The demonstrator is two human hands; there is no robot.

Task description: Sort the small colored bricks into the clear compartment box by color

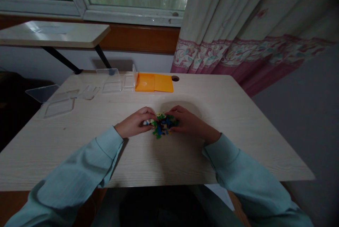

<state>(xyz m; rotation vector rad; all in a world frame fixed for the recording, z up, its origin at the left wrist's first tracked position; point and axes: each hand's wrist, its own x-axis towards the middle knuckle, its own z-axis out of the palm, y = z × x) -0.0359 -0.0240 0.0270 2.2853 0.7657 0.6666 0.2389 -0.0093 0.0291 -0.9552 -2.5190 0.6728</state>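
Cluster of small coloured interlocking pieces, centre of frame on table, pinched between left hand and right hand: assembly apparently midway; next fitting likely needs firm, aligned pressure.

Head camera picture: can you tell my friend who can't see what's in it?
Two hands, left hand and right hand, press on a small pile of colourful plastic pieces on a pale wooden table. Behind lie an orange tray and clear plastic lids.
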